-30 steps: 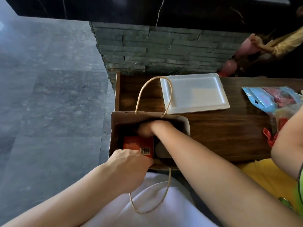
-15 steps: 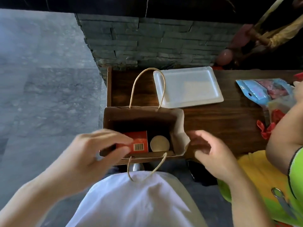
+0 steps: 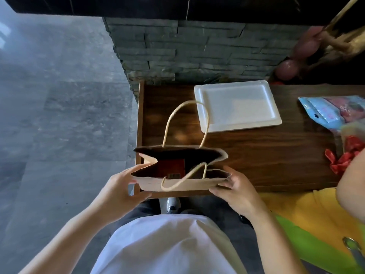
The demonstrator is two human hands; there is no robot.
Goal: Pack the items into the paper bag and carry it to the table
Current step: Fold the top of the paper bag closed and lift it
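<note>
bag (image 3: 177,182) on table (image 3: 256,155) | tray (image 3: 237,105) behind bag

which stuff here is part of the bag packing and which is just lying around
Part of the job: paper bag, red box inside it, left hand, right hand.

Lying about: white tray, blue packet, red wrapper.

Dim, soft daylight — bowed, blurry edges

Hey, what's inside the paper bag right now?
Through the paper bag's narrowed mouth, a red box with a barcode label shows. The rest of the interior is dark and hidden by the near wall, which the left hand and right hand pinch at its corners.
</note>
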